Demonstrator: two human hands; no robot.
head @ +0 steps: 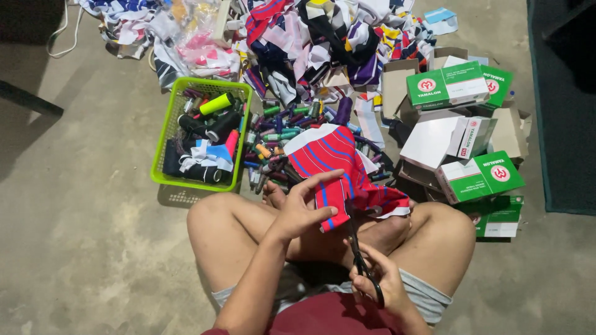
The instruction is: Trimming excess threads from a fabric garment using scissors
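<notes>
Mid-cut: left hand [298,208] pinching the red striped cloth [338,170] over the lap, just right of the green basket [162,155]; right hand [379,279] clamped on black scissors [359,248]. Next probably: blades opened onto the cloth's lower edge.

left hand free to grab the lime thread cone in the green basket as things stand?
Probably not right away. The left hand is pinching the red striped cloth, so it would have to let go first. The path itself looks open: the lime thread cone lies on top in the green basket, uncovered.
</notes>
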